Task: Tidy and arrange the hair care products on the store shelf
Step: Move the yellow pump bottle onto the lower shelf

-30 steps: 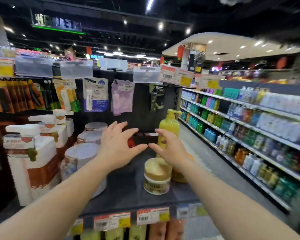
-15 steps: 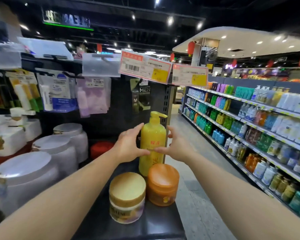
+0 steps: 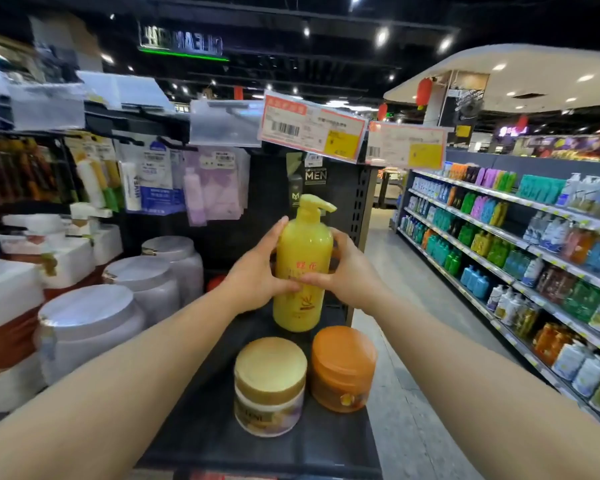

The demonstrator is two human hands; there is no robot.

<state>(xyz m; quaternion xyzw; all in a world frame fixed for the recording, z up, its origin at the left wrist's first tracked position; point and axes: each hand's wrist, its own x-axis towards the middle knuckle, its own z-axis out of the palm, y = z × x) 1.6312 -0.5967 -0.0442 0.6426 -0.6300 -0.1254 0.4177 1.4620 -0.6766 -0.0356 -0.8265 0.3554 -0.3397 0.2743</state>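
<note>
Hands gripping a yellow pump bottle on a store shelf

Both hands are closing around an upright yellow pump bottle [image 3: 302, 268] from opposite sides. The left hand [image 3: 257, 275] is wrapping its left side, the right hand [image 3: 343, 275] its right, thumbs meeting across the front label. The bottle is standing on the dark shelf [image 3: 201, 420], just behind a gold-lidded jar [image 3: 270, 382] and an orange jar [image 3: 343, 367].

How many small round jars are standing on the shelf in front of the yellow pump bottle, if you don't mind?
2: a gold-lidded jar on the left and an orange jar beside it on the right.
</note>
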